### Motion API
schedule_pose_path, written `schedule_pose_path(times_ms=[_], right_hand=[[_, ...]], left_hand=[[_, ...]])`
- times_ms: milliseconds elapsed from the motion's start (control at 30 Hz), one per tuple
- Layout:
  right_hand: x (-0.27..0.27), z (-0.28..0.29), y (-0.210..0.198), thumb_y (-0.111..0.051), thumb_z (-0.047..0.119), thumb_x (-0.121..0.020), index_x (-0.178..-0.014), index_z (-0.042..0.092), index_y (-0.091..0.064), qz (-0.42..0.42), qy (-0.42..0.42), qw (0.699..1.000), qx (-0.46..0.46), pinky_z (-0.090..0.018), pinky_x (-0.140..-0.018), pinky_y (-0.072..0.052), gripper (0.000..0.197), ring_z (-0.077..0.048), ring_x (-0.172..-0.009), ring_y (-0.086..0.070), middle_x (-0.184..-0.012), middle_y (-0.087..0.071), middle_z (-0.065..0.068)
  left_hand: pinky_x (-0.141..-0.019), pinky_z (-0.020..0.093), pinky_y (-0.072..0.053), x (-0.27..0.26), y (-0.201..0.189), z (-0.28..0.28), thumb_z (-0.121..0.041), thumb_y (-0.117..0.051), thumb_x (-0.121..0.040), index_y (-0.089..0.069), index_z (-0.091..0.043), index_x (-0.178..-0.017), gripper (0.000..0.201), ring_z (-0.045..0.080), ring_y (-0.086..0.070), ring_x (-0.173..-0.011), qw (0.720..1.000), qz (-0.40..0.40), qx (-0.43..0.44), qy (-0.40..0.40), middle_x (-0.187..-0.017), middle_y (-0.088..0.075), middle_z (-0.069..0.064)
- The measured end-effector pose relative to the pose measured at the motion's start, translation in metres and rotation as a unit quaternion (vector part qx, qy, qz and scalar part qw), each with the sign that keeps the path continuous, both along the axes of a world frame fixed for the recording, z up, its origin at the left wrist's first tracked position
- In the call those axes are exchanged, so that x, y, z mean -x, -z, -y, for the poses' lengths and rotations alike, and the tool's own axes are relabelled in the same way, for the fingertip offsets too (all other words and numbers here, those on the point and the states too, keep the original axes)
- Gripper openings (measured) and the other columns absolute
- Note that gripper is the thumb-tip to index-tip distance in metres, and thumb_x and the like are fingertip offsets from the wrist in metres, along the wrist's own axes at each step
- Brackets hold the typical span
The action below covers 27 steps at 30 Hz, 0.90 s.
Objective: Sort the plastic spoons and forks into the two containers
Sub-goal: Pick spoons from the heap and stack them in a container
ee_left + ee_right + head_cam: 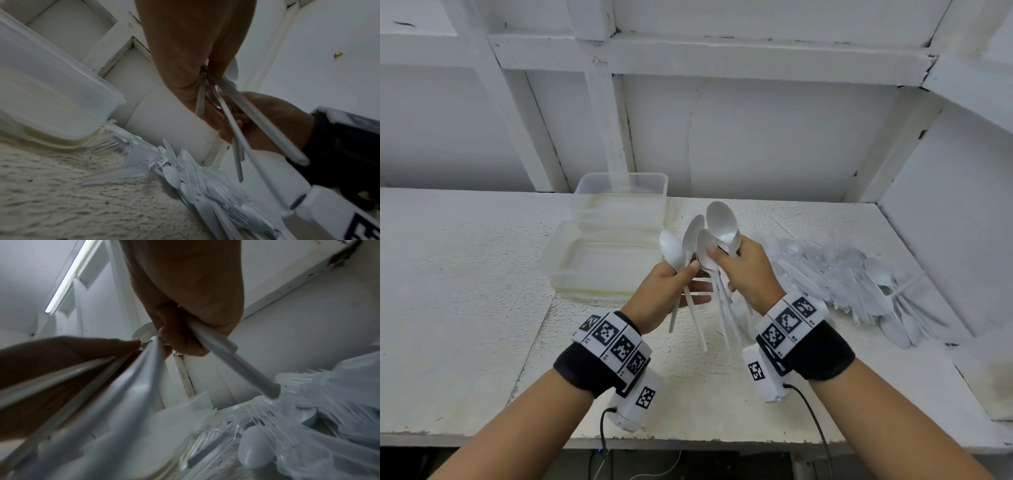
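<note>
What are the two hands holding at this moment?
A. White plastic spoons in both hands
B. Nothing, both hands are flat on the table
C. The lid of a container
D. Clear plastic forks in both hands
A: the left hand and the right hand each grip a bunch of white spoons, bowls up, above the table.

We see a speckled white table (pixel 465 274) across the lower frame, white framed wall panels (pixel 756 137) filling the top.
</note>
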State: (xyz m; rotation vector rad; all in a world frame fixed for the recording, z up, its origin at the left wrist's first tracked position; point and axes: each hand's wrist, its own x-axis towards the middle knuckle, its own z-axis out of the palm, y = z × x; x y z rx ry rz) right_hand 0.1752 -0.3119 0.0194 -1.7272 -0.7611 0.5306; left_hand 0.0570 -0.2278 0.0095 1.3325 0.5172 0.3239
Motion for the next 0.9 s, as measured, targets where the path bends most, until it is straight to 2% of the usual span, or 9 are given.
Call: schedule_pose_path(times_ms=[167, 300, 467, 533, 600, 667, 733, 800, 900], right_hand=[[-0.004, 0.006, -0.003, -0.061, 0.018, -0.089, -0.075, 0.017, -0.057, -0.064, -0.027, 0.997, -0.021, -0.021, -0.041, -0.036, 0.015, -0.002, -0.039, -0.041, -0.046, -0.047, 0.011], [-0.002, 0.005, -0.001, -0.061, 0.019, -0.089, -0.078, 0.012, -0.061, -0.078, -0.040, 0.996, -0.032, -0.019, -0.040, -0.037, 0.014, -0.004, -0.038, -0.043, -0.054, -0.052, 0.000], [-0.009, 0.001, 0.000, -0.060, 0.016, -0.090, -0.074, 0.012, -0.056, -0.096, 0.024, 0.994, -0.050, -0.019, -0.037, -0.035, 0.016, -0.005, -0.035, -0.038, -0.051, -0.044, 0.000], [-0.015, 0.001, 0.000, -0.060, 0.016, -0.090, -0.075, 0.013, -0.055, -0.103, 0.063, 0.991, -0.058, -0.019, -0.037, -0.035, 0.016, -0.006, -0.037, -0.035, -0.051, -0.041, 0.001], [-0.020, 0.002, 0.001, -0.059, 0.016, -0.090, -0.076, 0.014, -0.055, -0.107, 0.087, 0.989, -0.060, -0.019, -0.038, -0.035, 0.016, -0.005, -0.037, -0.034, -0.053, -0.039, -0.001], [-0.023, 0.004, 0.002, -0.059, 0.016, -0.090, -0.075, 0.013, -0.054, -0.107, 0.092, 0.988, -0.054, -0.018, -0.037, -0.035, 0.017, -0.005, -0.036, -0.034, -0.053, -0.038, -0.001], [-0.022, 0.006, 0.003, -0.059, 0.017, -0.090, -0.074, 0.014, -0.054, -0.104, 0.086, 0.990, -0.046, -0.019, -0.038, -0.036, 0.017, -0.005, -0.036, -0.035, -0.052, -0.040, 0.000], [-0.018, 0.008, 0.004, -0.059, 0.018, -0.090, -0.073, 0.016, -0.054, -0.093, 0.077, 0.992, -0.035, -0.020, -0.039, -0.036, 0.018, -0.004, -0.036, -0.035, -0.049, -0.041, 0.002], [-0.009, 0.009, 0.002, -0.058, 0.017, -0.091, -0.074, 0.018, -0.055, -0.087, 0.053, 0.994, -0.035, -0.019, -0.039, -0.035, 0.018, -0.003, -0.036, -0.036, -0.049, -0.041, 0.005]], left_hand=[[-0.083, 0.033, -0.057, 0.005, -0.001, 0.000, -0.012, -0.040, -0.098, -0.062, -0.006, -0.102, 0.023, 0.018, -0.068, -0.089, 0.998, -0.010, 0.013, 0.068, -0.094, -0.072, 0.005], [-0.091, 0.036, -0.053, 0.006, 0.001, -0.002, -0.019, -0.040, -0.098, -0.059, -0.003, -0.113, 0.029, 0.023, -0.064, -0.103, 0.992, -0.050, -0.007, 0.116, -0.112, -0.066, 0.012], [-0.095, 0.033, -0.047, 0.010, 0.002, -0.006, -0.025, -0.035, -0.100, -0.060, -0.020, -0.107, 0.027, 0.012, -0.063, -0.103, 0.993, -0.055, -0.025, 0.102, -0.107, -0.066, -0.003], [-0.088, 0.030, -0.051, 0.010, 0.004, -0.007, -0.023, -0.034, -0.101, -0.061, -0.015, -0.098, 0.029, 0.009, -0.064, -0.093, 0.999, -0.032, -0.023, 0.036, -0.097, -0.066, -0.003], [-0.066, 0.029, -0.054, 0.008, 0.004, -0.010, -0.020, -0.033, -0.102, -0.053, -0.010, -0.084, 0.029, 0.010, -0.061, -0.063, 0.998, -0.005, -0.006, -0.065, -0.068, -0.059, -0.002], [-0.049, 0.027, -0.040, 0.006, 0.004, -0.013, -0.017, -0.033, -0.102, -0.046, -0.012, -0.078, 0.028, 0.009, -0.042, -0.042, 0.990, -0.010, -0.038, -0.138, -0.048, -0.040, -0.008], [-0.048, 0.023, -0.030, 0.006, 0.002, -0.015, -0.021, -0.038, -0.100, -0.046, -0.013, -0.080, 0.023, 0.009, -0.030, -0.045, 0.985, -0.030, -0.096, -0.141, -0.049, -0.033, -0.010], [-0.054, 0.023, -0.029, 0.005, 0.000, -0.015, -0.036, -0.042, -0.098, -0.048, -0.015, -0.087, 0.025, 0.010, -0.030, -0.055, 0.985, -0.057, -0.135, -0.094, -0.062, -0.033, -0.008], [-0.058, 0.024, -0.029, 0.001, -0.001, -0.012, -0.041, -0.038, -0.097, -0.051, -0.020, -0.096, 0.025, 0.011, -0.031, -0.061, 0.989, -0.092, -0.100, -0.065, -0.072, -0.035, -0.005]])
